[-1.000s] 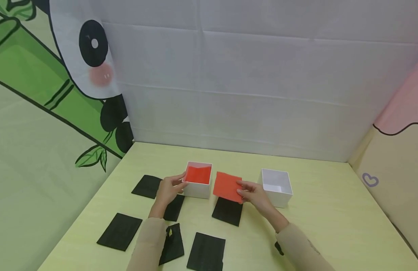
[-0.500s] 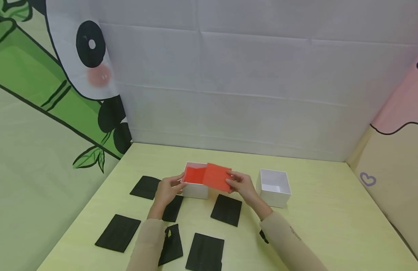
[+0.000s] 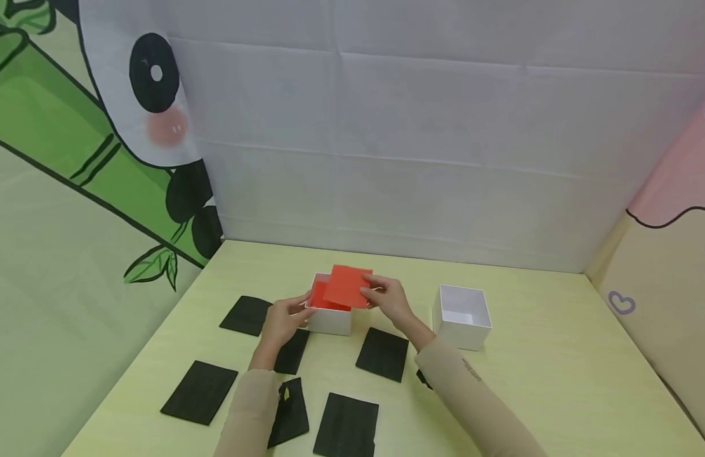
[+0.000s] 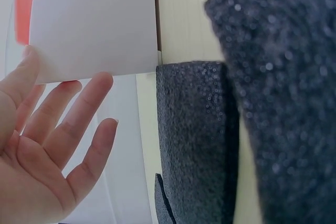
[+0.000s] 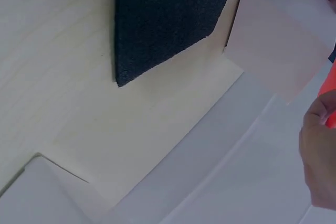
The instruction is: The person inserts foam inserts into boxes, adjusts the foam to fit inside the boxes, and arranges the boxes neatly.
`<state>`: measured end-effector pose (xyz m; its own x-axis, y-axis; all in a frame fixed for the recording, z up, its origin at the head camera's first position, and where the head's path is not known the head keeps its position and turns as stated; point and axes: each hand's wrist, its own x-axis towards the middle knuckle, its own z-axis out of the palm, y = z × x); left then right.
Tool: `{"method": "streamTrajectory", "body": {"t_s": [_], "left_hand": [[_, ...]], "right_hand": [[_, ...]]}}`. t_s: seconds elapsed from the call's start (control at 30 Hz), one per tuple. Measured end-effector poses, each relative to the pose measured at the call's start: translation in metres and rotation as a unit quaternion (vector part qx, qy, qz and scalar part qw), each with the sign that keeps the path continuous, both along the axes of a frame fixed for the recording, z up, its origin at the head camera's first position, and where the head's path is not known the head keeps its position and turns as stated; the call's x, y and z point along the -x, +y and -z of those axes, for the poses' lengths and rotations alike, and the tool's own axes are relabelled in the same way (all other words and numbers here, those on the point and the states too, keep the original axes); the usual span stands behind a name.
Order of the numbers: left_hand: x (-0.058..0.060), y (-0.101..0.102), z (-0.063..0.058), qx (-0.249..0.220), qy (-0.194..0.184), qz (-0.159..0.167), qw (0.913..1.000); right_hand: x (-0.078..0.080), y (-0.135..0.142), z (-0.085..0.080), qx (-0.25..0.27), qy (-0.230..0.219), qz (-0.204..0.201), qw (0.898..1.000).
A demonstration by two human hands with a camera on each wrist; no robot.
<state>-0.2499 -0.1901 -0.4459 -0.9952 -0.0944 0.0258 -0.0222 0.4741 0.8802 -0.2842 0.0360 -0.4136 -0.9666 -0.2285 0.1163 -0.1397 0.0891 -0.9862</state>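
Red sheet point(image 3: 345, 287) | over white box point(image 3: 331, 322) | right hand point(image 3: 392, 298) pinching sheet's edge | left hand point(image 3: 280, 324) gripping box's side

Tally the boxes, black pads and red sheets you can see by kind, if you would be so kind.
White boxes: 2
Red sheets: 2 visible; any hidden beneath not counted
Black pads: 6
Total: 10

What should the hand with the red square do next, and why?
I'd guess the right hand should lower the red square into the white box below: the square hangs over its opening, another red piece shows inside, and the left hand holds the box's corner.
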Motion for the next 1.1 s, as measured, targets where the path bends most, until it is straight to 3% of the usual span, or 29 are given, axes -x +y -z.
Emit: {"method": "streamTrajectory", "body": {"t_s": [0.27, 0.47, 0.7, 0.9, 1.1], "left_hand": [[0.0, 0.0, 0.0, -0.002, 0.01, 0.004, 0.9999], [-0.002, 0.0, -0.002, 0.001, 0.008, 0.002, 1.0], [-0.002, -0.001, -0.002, 0.002, 0.01, 0.004, 0.9999], [-0.001, -0.001, -0.002, -0.002, 0.004, 0.0, 1.0], [-0.001, 0.0, -0.002, -0.003, 0.006, -0.002, 1.0]], "right_hand": [[0.006, -0.023, -0.004, -0.073, 0.028, -0.019, 0.997], [0.004, -0.033, -0.004, -0.147, 0.08, -0.007, 0.986], [0.009, -0.033, 0.0, -0.172, 0.078, 0.007, 0.982], [0.009, -0.035, 0.0, -0.227, 0.106, -0.022, 0.968], [0.007, -0.039, 0.001, -0.282, 0.118, -0.019, 0.952]]}}
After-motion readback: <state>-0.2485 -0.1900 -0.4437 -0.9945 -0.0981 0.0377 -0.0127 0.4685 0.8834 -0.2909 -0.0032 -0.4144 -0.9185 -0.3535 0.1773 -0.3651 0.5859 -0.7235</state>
